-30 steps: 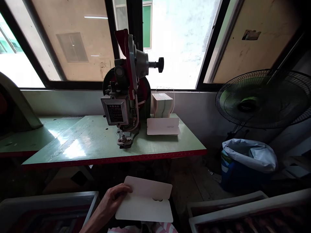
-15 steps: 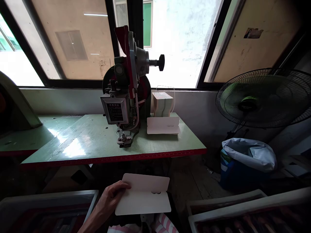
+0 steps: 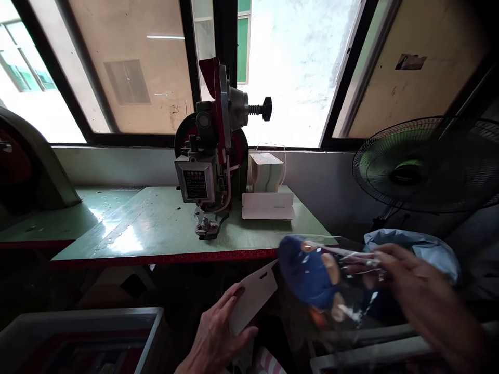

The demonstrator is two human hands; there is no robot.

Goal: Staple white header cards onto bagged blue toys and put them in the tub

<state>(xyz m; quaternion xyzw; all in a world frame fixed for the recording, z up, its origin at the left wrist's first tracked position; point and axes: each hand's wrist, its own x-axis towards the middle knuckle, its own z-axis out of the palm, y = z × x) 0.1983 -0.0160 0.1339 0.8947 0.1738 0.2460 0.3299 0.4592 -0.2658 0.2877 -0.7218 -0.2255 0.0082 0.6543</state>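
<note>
My left hand [image 3: 218, 330] is closed around a white folding card [image 3: 255, 296], thumb below and fingers on its back edge. The card is tilted and partly folded, with a dark cut-out slot near its upper end. In my right hand [image 3: 413, 285] the gathered end of a clear plastic bag [image 3: 351, 262] is pinched. Inside the bag is a blue rounded item [image 3: 307, 272] with tan and orange parts, blurred by motion; its kind is unclear. The blue item hangs just to the right of the card's upper corner.
A red and grey bench machine [image 3: 212, 156] stands on the green table [image 3: 156, 223]. Right of it lie another white card [image 3: 268, 206] and a card stack [image 3: 267, 171]. A fan [image 3: 424, 166], a lined bin [image 3: 413, 249] and a crate [image 3: 97, 317] surround the workplace.
My right hand has come into view from the right with the bagged blue item. My left hand has moved right, and its card has gone from spread flat to tilted and partly folded.
</note>
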